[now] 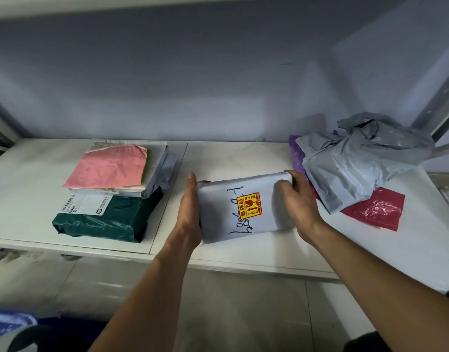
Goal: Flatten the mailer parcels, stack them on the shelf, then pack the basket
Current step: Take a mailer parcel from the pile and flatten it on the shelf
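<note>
A white mailer parcel point(246, 189) with a yellow fragile sticker and black handwriting lies at the middle of the white shelf point(27, 199). My left hand point(190, 207) holds its left edge, fingers straight along the side. My right hand point(297, 196) grips its top right corner with curled fingers. At the left stands a stack: a dark green parcel point(109, 219) at the bottom, white and grey mailers above it, and a pink mailer point(109, 167) on top.
At the right lies a loose pile: crumpled grey mailers point(355, 163), a purple one point(295, 153) behind, a red one point(375, 209) in front. A metal upright point(439, 107) rises at the far right. Tiled floor shows below; something blue point(7, 323) sits at the bottom left.
</note>
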